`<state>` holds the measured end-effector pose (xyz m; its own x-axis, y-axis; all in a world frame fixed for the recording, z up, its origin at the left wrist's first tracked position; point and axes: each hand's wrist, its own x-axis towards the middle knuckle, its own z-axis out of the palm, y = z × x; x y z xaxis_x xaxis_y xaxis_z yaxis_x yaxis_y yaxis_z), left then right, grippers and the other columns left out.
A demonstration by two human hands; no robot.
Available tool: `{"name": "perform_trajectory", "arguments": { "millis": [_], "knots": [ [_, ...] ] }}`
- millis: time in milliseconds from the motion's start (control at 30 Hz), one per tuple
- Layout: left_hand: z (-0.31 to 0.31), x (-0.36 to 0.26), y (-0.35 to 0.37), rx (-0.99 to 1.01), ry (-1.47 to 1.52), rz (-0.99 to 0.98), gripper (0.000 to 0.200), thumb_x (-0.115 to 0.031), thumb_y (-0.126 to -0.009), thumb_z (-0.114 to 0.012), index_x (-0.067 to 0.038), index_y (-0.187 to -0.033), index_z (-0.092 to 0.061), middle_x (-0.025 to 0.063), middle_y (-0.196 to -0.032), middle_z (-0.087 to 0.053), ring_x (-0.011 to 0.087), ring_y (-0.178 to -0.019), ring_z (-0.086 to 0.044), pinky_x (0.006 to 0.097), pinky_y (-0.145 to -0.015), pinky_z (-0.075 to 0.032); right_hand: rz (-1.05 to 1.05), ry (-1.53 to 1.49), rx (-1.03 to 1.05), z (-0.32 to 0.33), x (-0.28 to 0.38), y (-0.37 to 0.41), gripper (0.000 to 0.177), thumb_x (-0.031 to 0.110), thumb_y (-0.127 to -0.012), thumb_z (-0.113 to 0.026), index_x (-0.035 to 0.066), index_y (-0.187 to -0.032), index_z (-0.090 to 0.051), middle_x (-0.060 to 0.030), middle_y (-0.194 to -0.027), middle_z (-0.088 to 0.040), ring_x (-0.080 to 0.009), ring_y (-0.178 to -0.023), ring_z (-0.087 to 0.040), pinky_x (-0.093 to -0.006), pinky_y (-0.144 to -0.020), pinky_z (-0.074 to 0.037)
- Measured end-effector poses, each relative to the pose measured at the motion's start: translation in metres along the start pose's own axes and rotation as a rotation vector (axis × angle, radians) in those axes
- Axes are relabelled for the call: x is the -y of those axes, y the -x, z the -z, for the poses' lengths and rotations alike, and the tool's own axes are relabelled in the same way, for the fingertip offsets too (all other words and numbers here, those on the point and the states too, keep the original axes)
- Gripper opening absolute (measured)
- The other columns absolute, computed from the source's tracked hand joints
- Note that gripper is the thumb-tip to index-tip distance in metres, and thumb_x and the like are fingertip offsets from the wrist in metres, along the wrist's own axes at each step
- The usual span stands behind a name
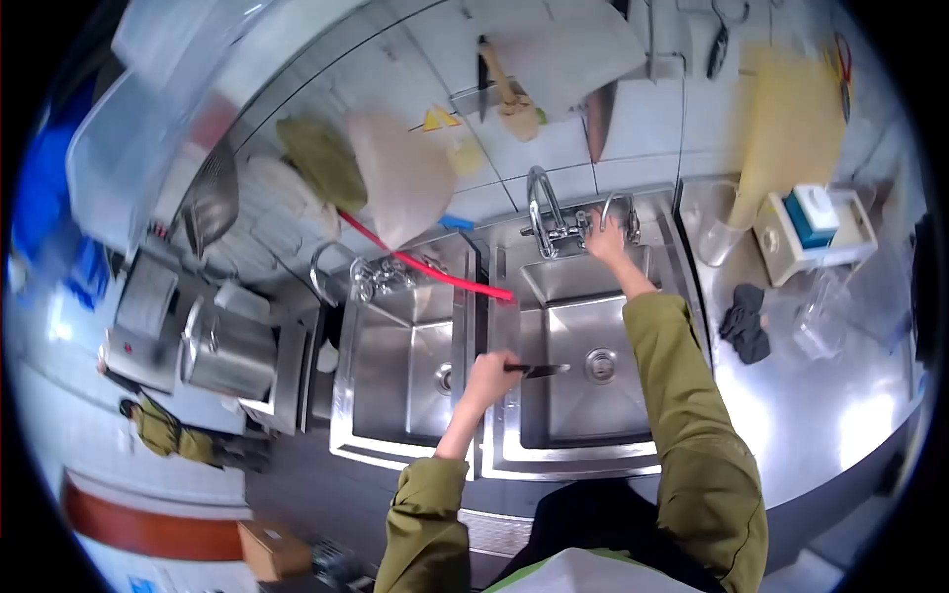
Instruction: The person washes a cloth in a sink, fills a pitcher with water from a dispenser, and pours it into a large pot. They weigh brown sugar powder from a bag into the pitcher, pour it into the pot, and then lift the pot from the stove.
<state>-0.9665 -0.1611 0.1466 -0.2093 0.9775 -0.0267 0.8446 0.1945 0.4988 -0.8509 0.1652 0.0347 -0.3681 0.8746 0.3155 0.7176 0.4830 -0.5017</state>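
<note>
My left hand is closed around the handle of a dark knife, whose blade points right over the right steel sink basin. My right hand reaches far forward and grips a handle of the chrome faucet at the back of that basin. The drain lies just right of the knife tip. Both sleeves are olive green.
A second basin with its own faucet and a red hose lies to the left. A dark cloth and a white box sit on the steel counter at right. A metal pot stands at left. Knives and boards hang on the wall.
</note>
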Motion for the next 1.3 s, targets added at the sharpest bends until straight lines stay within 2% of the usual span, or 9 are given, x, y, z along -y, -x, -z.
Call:
{"name": "perform_trajectory", "arguments": {
  "millis": [33, 100, 267, 367, 567, 700, 733, 1033, 1300],
  "knots": [
    [-0.002, 0.006, -0.025, -0.002, -0.042, -0.148, 0.017, -0.011, -0.061, -0.066, -0.006, -0.077, -0.062, 0.0118, -0.074, -0.062, 0.0293, -0.071, -0.061, 0.0346, -0.067, -0.048, -0.016, -0.042, -0.023, -0.017, -0.009, -0.009, 0.058, 0.021, -0.070, -0.055, 0.004, -0.122, -0.036, -0.0164, -0.115, -0.044, -0.0334, -0.108, -0.040, -0.0422, -0.090, -0.036],
    [-0.008, 0.004, -0.068, 0.107, 0.126, 0.053, 0.019, -0.011, -0.061, -0.068, -0.004, -0.077, -0.061, 0.0110, -0.073, -0.063, 0.0244, -0.068, -0.061, 0.0313, -0.066, -0.048, -0.046, -0.089, -0.033, -0.052, -0.033, -0.016, 0.061, 0.021, -0.067, -0.059, 0.007, -0.121, -0.036, -0.0121, -0.118, -0.043, -0.0330, -0.110, -0.040, -0.0443, -0.089, -0.036],
    [-0.061, 0.015, -0.151, -0.071, 0.207, 0.055, 0.028, -0.014, -0.060, -0.074, 0.000, -0.078, -0.058, 0.0111, -0.074, -0.063, 0.0187, -0.070, -0.062, 0.0290, -0.065, -0.048, -0.149, -0.012, 0.194, -0.001, 0.002, -0.015, 0.057, 0.024, -0.067, -0.061, 0.004, -0.115, -0.039, -0.0163, -0.117, -0.041, -0.0324, -0.110, -0.040, -0.0448, -0.089, -0.034],
    [-0.084, 0.012, -0.172, -0.151, 0.320, 0.070, 0.029, -0.015, -0.061, -0.074, 0.000, -0.081, -0.059, 0.0098, -0.068, -0.062, 0.0176, -0.063, -0.061, 0.0280, -0.061, -0.048, -0.013, 0.190, -0.013, -0.003, 0.015, 0.015, 0.057, 0.021, -0.066, -0.061, 0.003, -0.115, -0.038, -0.0181, -0.114, -0.041, -0.0324, -0.107, -0.041, -0.0433, -0.088, -0.035],
    [-0.084, 0.019, -0.158, -0.459, 0.497, 0.001, 0.020, -0.014, -0.068, -0.069, -0.001, -0.080, -0.061, 0.0128, -0.070, -0.061, 0.0207, -0.066, -0.060, 0.0302, -0.061, -0.047, 0.265, -0.550, 0.153, 0.002, 0.065, 0.074, 0.017, 0.012, -0.075, -0.050, 0.001, -0.086, -0.058, -0.0181, -0.083, -0.056, -0.0336, -0.085, -0.054, -0.0409, -0.076, -0.043],
    [-0.062, 0.037, -0.128, -0.567, 0.570, 0.266, 0.020, -0.016, -0.077, -0.065, 0.001, -0.080, -0.056, 0.0045, -0.066, -0.057, 0.0090, -0.059, -0.054, 0.0218, -0.052, -0.044, 0.162, -0.818, 0.345, 0.025, 0.082, 0.079, 0.016, 0.014, -0.078, -0.049, 0.003, -0.082, -0.060, -0.0150, -0.079, -0.061, -0.0305, -0.074, -0.059, -0.0366, -0.068, -0.046],
    [-0.043, 0.020, -0.121, -0.526, 0.862, 0.402, 0.021, -0.018, -0.079, -0.063, 0.001, -0.081, -0.054, 0.0028, -0.067, -0.055, 0.0082, -0.060, -0.053, 0.0203, -0.048, -0.045, 0.140, -0.840, 0.310, 0.020, 0.077, 0.075, 0.017, 0.014, -0.079, -0.048, 0.003, -0.080, -0.061, -0.0144, -0.077, -0.062, -0.0293, -0.071, -0.060, -0.0364, -0.065, -0.047],
    [-0.063, 0.011, -0.151, -0.384, 0.965, 0.201, 0.020, -0.015, -0.080, -0.061, 0.002, -0.087, -0.054, 0.0055, -0.077, -0.055, 0.0111, -0.067, -0.055, 0.0227, -0.058, -0.051, -0.278, -0.399, 0.113, 0.030, 0.010, 0.027, 0.023, 0.013, -0.075, -0.051, 0.001, -0.095, -0.051, -0.0223, -0.077, -0.059, -0.0369, -0.077, -0.058, -0.0443, -0.068, -0.046],
    [-0.018, 0.027, -0.122, -0.608, 1.132, 0.359, 0.022, -0.015, -0.083, -0.057, 0.003, -0.092, -0.049, 0.0078, -0.084, -0.054, 0.0134, -0.073, -0.056, 0.0256, -0.065, -0.053, -0.197, -0.219, 0.127, 0.000, -0.009, -0.005, 0.021, 0.015, -0.076, -0.051, 0.006, -0.094, -0.050, -0.0207, -0.082, -0.058, -0.0386, -0.078, -0.056, -0.0462, -0.066, -0.045]
  ]
}}
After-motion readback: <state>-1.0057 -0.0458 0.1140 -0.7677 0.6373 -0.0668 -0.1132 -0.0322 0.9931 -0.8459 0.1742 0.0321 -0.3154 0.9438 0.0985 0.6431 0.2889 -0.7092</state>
